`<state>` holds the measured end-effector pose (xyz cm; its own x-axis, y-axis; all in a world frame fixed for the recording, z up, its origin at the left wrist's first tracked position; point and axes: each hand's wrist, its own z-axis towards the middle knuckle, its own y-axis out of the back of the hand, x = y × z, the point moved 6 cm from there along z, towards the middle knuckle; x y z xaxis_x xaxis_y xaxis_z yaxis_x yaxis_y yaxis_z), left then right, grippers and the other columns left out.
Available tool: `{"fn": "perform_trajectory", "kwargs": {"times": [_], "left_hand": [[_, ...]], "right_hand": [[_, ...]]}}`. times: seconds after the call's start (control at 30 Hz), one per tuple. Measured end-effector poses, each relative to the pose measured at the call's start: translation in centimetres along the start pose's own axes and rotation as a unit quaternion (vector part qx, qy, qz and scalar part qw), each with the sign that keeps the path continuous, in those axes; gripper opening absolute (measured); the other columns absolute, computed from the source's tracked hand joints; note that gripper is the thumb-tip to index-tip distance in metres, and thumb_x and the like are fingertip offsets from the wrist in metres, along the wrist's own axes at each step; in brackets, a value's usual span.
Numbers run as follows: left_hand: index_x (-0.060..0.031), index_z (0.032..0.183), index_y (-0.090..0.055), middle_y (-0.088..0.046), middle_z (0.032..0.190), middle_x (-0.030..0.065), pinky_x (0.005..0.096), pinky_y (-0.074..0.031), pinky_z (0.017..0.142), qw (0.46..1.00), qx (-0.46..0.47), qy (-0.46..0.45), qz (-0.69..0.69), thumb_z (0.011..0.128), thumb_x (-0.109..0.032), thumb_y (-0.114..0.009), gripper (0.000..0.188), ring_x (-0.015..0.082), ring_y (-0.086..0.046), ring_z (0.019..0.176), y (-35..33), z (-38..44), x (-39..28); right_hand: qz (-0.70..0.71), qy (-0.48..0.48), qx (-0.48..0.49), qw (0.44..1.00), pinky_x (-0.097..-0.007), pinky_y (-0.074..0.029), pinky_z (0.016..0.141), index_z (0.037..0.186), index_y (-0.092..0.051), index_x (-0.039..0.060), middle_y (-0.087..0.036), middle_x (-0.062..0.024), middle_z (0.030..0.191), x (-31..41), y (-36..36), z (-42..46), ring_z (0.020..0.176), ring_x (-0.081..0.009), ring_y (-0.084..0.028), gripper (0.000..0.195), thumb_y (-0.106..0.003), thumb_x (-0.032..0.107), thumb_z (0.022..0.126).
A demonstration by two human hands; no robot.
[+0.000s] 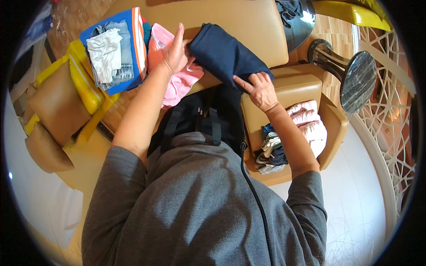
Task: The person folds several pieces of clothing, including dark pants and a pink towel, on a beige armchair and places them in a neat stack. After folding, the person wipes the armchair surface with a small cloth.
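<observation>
A folded dark navy garment (229,55) lies slantwise on the tan leather seat in front of me. My left hand (177,55) is at its left end, fingers raised and thumb side against the cloth; whether it grips the cloth is not plain. Beneath and beside that hand spreads a pink towel-like cloth (181,83). On the garment's lower right end rests my right hand (259,88), its index finger extended along the cloth and the other fingers curled at the edge. Part of the garment's underside is hidden.
At left, folded jeans (126,56) and a white garment (104,53) lie on a blue, orange-edged item (141,43). Folded clothes (271,151) and pink garments (308,123) are stacked on the right seat. A black marble-topped table (358,81) stands beyond, near yellow chairs (81,83) opposite.
</observation>
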<state>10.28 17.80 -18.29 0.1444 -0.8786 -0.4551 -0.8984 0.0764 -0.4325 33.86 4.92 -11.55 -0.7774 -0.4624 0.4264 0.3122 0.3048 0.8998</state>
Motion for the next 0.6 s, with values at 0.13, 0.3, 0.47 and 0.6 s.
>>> {"fn": "perform_trajectory", "kwargs": {"times": [0.13, 0.3, 0.47, 0.6], "left_hand": [[0.0078, 0.124, -0.064, -0.071, 0.116, 0.0175, 0.0373, -0.053, 0.097, 0.97, 0.032, 0.007, 0.239, 0.092, -0.066, -0.064, 0.081, 0.0223, -0.068, 0.107, -0.5, 0.1, -1.3], [0.0066, 0.121, -0.064, -0.073, 0.105, 0.0136, 0.0317, -0.053, 0.089, 0.887, -0.076, -0.067, 0.451, 0.098, -0.04, -0.068, 0.052, 0.0197, -0.068, 0.096, 0.0, 0.6, -1.2], [0.008, 0.122, -0.061, -0.059, 0.134, 0.0288, 0.0433, -0.045, 0.107, 0.86, -0.08, -0.116, 0.49, 0.096, -0.043, -0.066, 0.058, 0.0403, -0.057, 0.127, 2.7, 2.9, 0.9], [0.0025, 0.135, -0.055, -0.056, 0.139, 0.0254, 0.0449, -0.043, 0.112, 0.791, -0.152, -0.128, 0.579, 0.091, -0.028, -0.072, 0.056, 0.0385, -0.054, 0.131, 3.4, 3.2, 1.3]], "right_hand": [[-0.043, -0.023, 0.035, 0.998, -0.0396, -0.044, 0.091, 0.147, -0.057, 0.0301, -0.051, -0.0046, 0.091, 0.2, -3.2, -0.5, 0.087, -0.0229, -0.056, 0.059, -0.053, 0.011, 0.092], [0.035, -0.107, 0.105, 0.988, -0.0386, -0.044, 0.089, 0.145, -0.059, 0.0232, -0.057, -0.0059, 0.099, 1.1, -1.5, 0.6, 0.094, -0.0241, -0.059, 0.055, -0.068, 0.023, 0.09], [0.039, -0.136, -0.143, 0.979, -0.0439, -0.045, 0.097, 0.141, -0.058, 0.0159, -0.06, -0.0069, 0.119, 0.8, 3.5, 3.5, 0.105, -0.0285, -0.059, 0.059, -0.077, 0.029, 0.086], [0.039, -0.258, -0.103, 0.96, -0.0467, -0.041, 0.105, 0.15, -0.046, 0.009, -0.059, -0.0128, 0.124, -1.0, 0.3, 6.5, 0.116, -0.0331, -0.056, 0.085, -0.084, 0.033, 0.078]]}}
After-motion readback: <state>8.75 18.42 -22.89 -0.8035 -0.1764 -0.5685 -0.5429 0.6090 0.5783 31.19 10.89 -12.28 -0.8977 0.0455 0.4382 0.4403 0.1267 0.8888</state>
